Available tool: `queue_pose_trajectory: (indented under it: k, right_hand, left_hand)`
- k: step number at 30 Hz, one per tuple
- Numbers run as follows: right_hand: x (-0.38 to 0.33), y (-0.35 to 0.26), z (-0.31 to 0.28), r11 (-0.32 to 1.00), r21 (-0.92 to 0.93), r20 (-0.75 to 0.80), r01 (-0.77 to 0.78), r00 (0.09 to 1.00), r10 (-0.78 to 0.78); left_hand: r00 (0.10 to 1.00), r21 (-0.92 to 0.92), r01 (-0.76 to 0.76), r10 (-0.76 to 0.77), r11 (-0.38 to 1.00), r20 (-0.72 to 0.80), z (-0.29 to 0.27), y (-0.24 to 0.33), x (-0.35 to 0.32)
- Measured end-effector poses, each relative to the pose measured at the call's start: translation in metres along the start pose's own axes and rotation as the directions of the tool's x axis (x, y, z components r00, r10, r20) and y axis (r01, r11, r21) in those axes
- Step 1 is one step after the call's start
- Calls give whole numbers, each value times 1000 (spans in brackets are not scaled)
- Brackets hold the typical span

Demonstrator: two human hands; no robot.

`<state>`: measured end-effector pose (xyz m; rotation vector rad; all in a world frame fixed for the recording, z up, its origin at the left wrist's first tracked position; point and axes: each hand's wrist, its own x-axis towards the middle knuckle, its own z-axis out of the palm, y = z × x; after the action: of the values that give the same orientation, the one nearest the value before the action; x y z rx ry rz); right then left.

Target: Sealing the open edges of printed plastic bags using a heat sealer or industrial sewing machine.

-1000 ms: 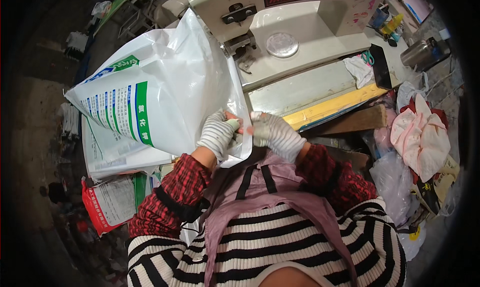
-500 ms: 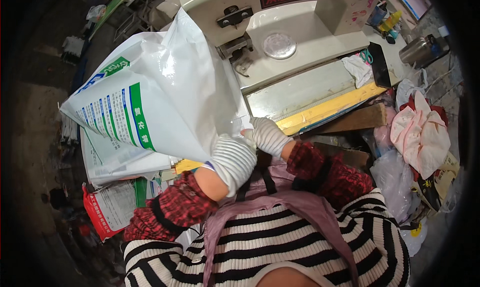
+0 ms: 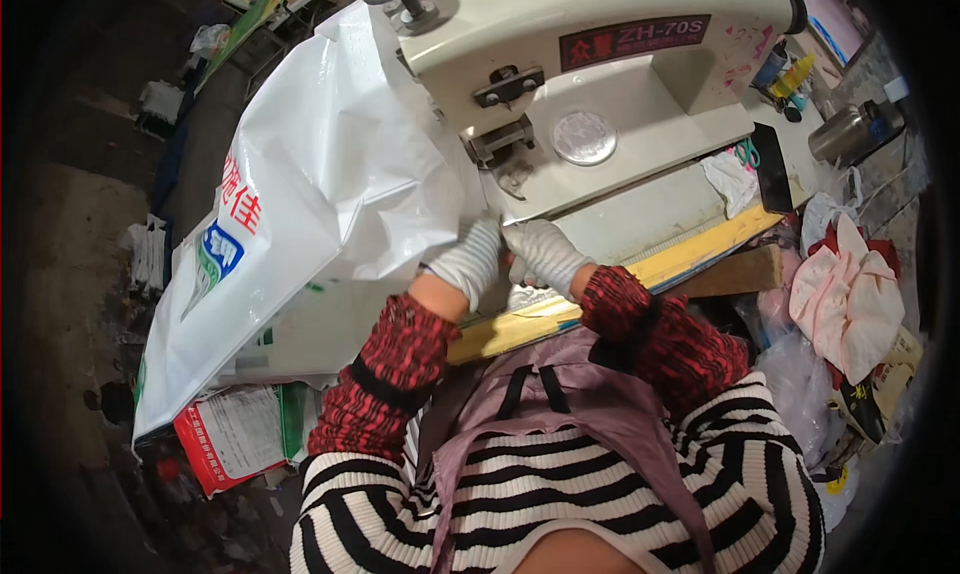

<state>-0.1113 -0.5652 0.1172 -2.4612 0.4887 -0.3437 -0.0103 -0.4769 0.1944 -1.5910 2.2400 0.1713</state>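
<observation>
A large white plastic sack (image 3: 350,164) with coloured print spreads over the left of the table, its right edge reaching the sewing machine (image 3: 640,84). My left hand (image 3: 470,264), in a pale striped glove, is closed on the sack's near right edge. Close beside it, my right hand (image 3: 548,256) has its gloved fingers curled inward below the machine's needle area (image 3: 508,164); what they grip is hidden. Both hands are just in front of the machine's bed, almost touching each other.
A yellow strip (image 3: 650,269) runs along the table's front edge. On the right are a white cloth (image 3: 728,179), green-handled scissors (image 3: 747,154), a metal flask (image 3: 845,134) and a crumpled pink cloth (image 3: 845,299). A red-and-white package (image 3: 230,436) lies lower left.
The sack has turned and folded over, showing another printed side and hanging further down at the left. My left hand has moved up beside my right. The view has shifted slightly.
</observation>
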Motion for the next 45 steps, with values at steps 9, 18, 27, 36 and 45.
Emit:
queue_pose_trajectory:
  k: [9, 18, 27, 36, 45]
  right_hand:
    - [5, -69, -41, 663, 713, -147, -229, 875, 461]
    - [37, -118, -83, 623, 782, -174, -14, 955, 240]
    - [-1, -151, -88, 517, 851, -234, 91, 947, 218]
    - [-36, -155, -63, 652, 713, -547, 258, 787, 285]
    - [-47, -237, 16, 896, 66, 655, 439, 659, -371]
  left_hand:
    - [976, -259, 51, -103, 964, -192, 18, -20, -10]
    - [657, -591, -162, -360, 790, -662, -13, 12, -87]
    - [185, -674, -667, -947, -318, 263, 34, -182, -262]
    - [-407, -781, -252, -795, 571, -451, -29, -168, -310]
    - [-62, -658, -710, -907, -253, 416, 233, -162, -418]
